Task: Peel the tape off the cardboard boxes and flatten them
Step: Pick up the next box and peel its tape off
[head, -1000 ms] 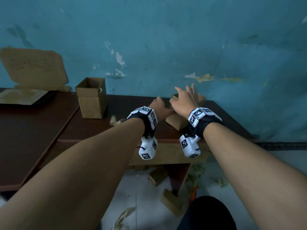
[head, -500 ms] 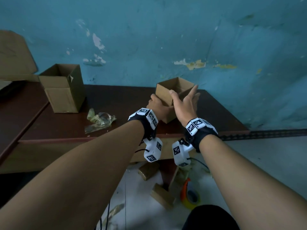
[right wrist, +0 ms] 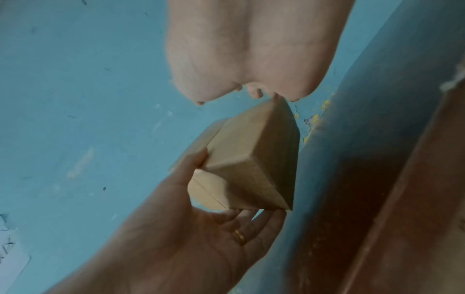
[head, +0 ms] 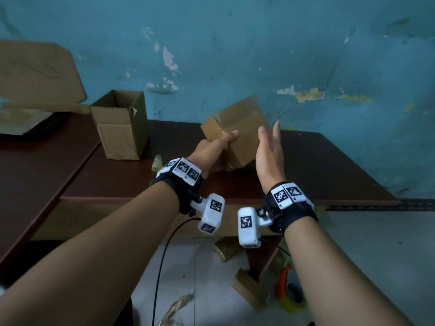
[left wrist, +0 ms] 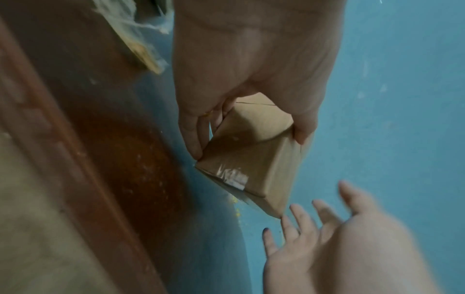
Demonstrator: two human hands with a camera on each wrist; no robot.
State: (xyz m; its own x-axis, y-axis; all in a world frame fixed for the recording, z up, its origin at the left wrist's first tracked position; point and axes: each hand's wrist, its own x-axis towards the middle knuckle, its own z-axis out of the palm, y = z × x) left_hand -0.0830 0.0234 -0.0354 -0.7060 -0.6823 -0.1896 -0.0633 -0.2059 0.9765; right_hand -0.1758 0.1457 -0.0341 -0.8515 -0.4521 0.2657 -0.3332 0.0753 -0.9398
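While the left hand (head: 213, 150) grips the box (head: 237, 132) tilted above the table (head: 329, 165), thumb and fingers clamp opposite sides. Beside it, the right hand (head: 268, 152) hangs with fingers straight, holding nothing. Tape (left wrist: 232, 177) clings to one edge.

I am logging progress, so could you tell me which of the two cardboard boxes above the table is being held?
The small brown cardboard box gripped in the left hand, tilted near the open right hand. The other open-topped cardboard box stands untouched on the dark wooden table.
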